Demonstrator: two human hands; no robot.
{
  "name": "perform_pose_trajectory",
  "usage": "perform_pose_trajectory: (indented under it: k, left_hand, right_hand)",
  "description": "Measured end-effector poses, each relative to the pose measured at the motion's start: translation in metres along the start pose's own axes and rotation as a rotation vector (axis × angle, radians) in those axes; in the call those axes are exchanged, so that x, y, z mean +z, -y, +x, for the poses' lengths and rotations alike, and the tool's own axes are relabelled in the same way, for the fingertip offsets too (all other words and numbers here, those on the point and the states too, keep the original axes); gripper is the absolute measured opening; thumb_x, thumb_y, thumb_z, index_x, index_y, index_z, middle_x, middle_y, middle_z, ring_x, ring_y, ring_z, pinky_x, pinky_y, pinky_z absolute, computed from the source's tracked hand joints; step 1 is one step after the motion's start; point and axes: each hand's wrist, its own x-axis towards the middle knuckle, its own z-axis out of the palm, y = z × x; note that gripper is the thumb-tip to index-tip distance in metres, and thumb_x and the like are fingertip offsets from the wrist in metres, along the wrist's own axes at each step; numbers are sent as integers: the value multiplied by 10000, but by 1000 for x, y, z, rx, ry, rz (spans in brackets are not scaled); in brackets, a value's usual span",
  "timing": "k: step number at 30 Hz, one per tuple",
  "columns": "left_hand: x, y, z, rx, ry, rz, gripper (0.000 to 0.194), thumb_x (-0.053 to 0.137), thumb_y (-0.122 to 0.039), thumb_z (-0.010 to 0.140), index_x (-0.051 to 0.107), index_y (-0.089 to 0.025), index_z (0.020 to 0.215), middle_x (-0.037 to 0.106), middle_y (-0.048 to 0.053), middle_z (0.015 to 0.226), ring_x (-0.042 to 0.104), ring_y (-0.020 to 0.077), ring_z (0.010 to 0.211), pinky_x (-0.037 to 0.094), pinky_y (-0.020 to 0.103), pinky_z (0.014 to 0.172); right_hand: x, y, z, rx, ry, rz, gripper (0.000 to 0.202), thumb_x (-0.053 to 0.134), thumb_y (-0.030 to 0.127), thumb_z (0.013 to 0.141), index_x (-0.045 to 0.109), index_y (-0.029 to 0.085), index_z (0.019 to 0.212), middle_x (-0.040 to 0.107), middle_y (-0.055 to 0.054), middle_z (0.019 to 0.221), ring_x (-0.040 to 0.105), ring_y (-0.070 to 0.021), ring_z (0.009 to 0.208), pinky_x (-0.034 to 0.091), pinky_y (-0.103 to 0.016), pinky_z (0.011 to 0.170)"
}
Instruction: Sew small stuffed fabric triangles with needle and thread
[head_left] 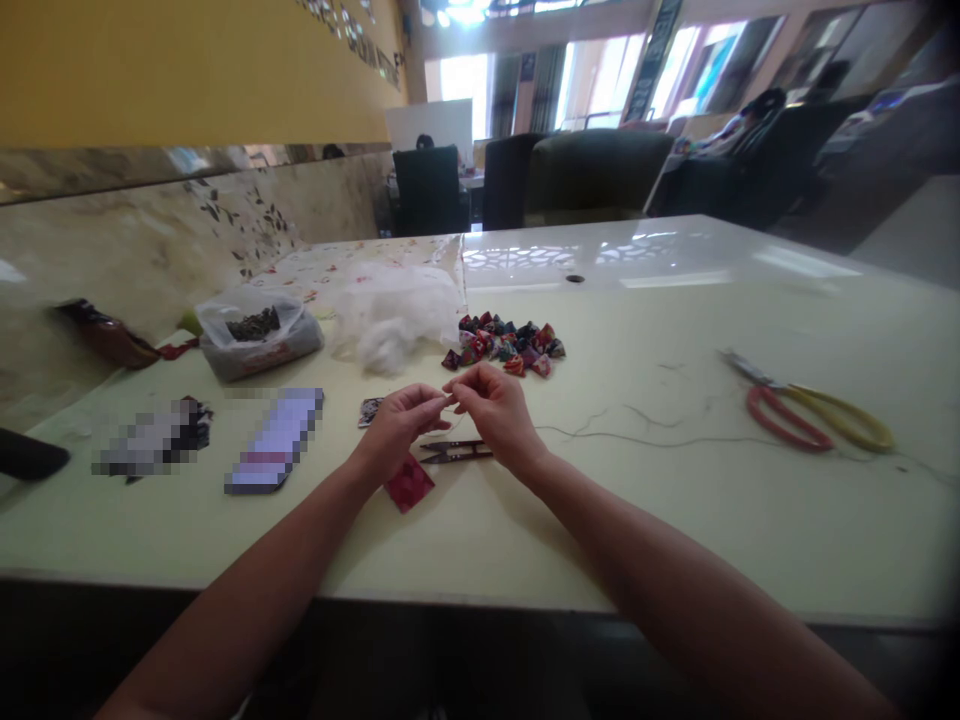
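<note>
My left hand point(401, 425) and my right hand point(495, 410) meet at their fingertips above the pale table, each closed in a pinch. What the fingertips hold is too small to make out. Below my left hand lies a red fabric piece point(409, 484). Dark thread snips point(454, 454) rest beneath my right hand, partly hidden by it. A patterned black-and-white piece point(370, 411) shows just left of my left hand. Long dark thread point(637, 436) trails over the table to the right. Beyond my hands sits a pile of small colourful stuffed fabric pieces point(510, 345).
Scissors point(817, 405) with red and yellow handles lie at the right. White stuffing in a clear bag point(390, 325) and a plastic bag of dark material point(259, 335) stand at the back left. A phone-like object point(277, 445) lies nearer. People sit beyond the table point(750, 270).
</note>
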Motion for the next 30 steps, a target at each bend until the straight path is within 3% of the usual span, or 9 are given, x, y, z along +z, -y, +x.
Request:
perform_pose_trajectory:
  k: [10,15,22,30]
  left_hand:
    - [0,1,-1,28,19,-16,259,798,-366,728,666,-151,784,625,-14,749,573,85,672,534,284,776]
    - [-1,4,1,73,-14,-2,241,756,-353,759,628,-149,761,557,-36,649,519,76,609,521,280,731]
    - [1,1,2,108,-94,-10,279,792,-371,710,640,-142,755,593,-21,709,556,82,652,510,271,740]
    - [1,0,1,115,-122,-82,298,842,-336,668,735,-136,861,683,18,812,607,103,723,535,297,796]
  right_hand:
    - [-2,6,-3,2,8,-25,135,637,278,787,600,182,700,637,-13,711,592,-144,664,505,-291,625]
    - [-2,10,-6,26,51,21,156,657,294,794,592,181,709,599,7,652,584,-132,621,488,-270,590]
    - [-3,9,-6,21,57,-51,176,662,305,798,579,180,707,524,40,598,453,-86,488,366,-239,464]
    - [0,11,-6,9,95,-63,173,630,301,806,581,177,696,537,25,627,468,-97,533,387,-245,499]
